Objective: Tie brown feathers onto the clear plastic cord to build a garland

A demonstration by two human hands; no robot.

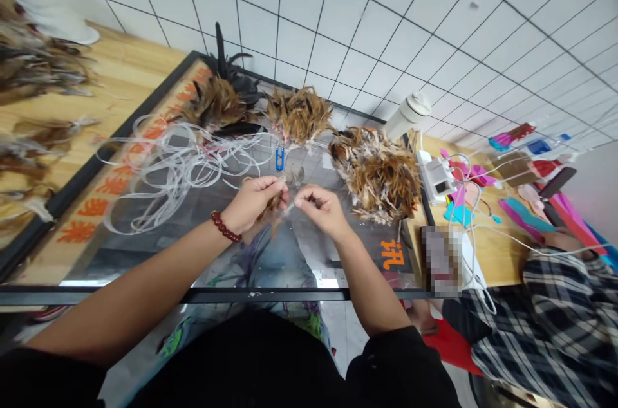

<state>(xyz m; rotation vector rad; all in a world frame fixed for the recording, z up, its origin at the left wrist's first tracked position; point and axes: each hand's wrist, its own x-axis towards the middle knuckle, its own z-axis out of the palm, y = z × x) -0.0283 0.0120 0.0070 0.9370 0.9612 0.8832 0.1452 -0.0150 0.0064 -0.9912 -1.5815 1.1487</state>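
Note:
Over the glass-topped table, my left hand, with a beaded bracelet at its wrist, is closed in a pinch on a small brown feather. Close beside it on the right, my right hand pinches with thumb and forefinger at the pale, blurred end of a feather. Whether both hands grip the same feather, I cannot tell. Just beyond my fingers lies a blue U-shaped tool, like thread snips. Brown feather bunches lie past the hands: one in the middle and a larger heap to the right.
Loops of clear, flat cord spread at left, near brown and black feathers. More feathers lie on the wooden surface at far left. A white bottle, a power strip and cables stand right. A person in a plaid shirt sits at right.

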